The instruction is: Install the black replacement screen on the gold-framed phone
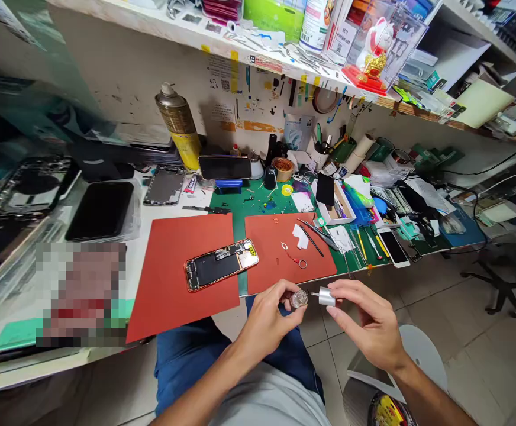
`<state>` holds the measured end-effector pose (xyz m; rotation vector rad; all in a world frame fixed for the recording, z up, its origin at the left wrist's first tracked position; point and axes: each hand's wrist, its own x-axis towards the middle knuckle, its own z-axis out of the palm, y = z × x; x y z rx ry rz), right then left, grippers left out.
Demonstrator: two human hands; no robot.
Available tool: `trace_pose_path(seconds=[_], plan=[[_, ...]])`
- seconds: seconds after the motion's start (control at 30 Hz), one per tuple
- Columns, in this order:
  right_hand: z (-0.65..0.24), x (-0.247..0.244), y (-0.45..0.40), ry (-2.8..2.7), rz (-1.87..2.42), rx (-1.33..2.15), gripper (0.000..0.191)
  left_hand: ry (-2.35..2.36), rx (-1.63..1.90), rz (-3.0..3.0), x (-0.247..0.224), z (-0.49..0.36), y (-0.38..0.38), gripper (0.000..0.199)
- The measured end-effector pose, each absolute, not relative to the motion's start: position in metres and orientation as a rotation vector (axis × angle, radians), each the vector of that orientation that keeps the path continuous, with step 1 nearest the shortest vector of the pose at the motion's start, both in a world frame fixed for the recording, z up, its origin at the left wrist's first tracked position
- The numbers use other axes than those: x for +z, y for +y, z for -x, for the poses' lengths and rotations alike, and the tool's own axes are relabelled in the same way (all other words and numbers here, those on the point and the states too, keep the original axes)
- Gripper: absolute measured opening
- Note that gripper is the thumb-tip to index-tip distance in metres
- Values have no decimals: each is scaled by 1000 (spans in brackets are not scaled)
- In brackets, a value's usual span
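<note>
Over my lap, just off the bench's front edge, my left hand [272, 316] is closed round a small clear glass bottle [299, 299]. Thumb and fingers of my right hand [368, 319] pinch a silver cap [327, 296]. A thin applicator stem runs from this cap toward the bottle's mouth; whether its tip is inside I cannot tell. Beyond my hands an opened smartphone [216, 266] lies across two red mats, its battery and boards exposed. A cord with a metal ring [302, 264] rests on the right-hand red mat [262, 236], near tweezers [324, 235] and white paper scraps [300, 235].
A yellow spray can [182, 130] stands at the back, beside a dark phone on a blue stand [229, 184]. Screwdrivers [373, 244] and a white phone [393, 247] lie to the right. A crowded shelf [240, 56] overhangs the bench. A bin [373, 396] stands below my right arm.
</note>
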<state>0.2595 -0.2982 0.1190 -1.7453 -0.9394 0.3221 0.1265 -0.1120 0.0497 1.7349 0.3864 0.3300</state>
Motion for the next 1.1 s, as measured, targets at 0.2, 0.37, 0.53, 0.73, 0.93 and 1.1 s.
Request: trace_pose_path(seconds=[0.2,0.37,0.53,0.73,0.93,1.1], plan=[[-260,113,-303,-910,1761,359,26,372,326,-1720,48,-127,-116,10],[-259,116,-297,-734,1727,494,20,372,337,-1728,46,-127,-116,9],[-258,117,-291,-575,1688,608,23,362,356,-1747,50,-127,-115,8],[-259,118,-289,-661,1737,531,20,353,372,-1770,54,-127,-113,7],[-260,122,-292,-875,1777,415,20,350,377,-1785,54,-127,-112,8],[-262,125,-294,-1007,1802,342,27,344,372,-1790,54,-127,-112,7]])
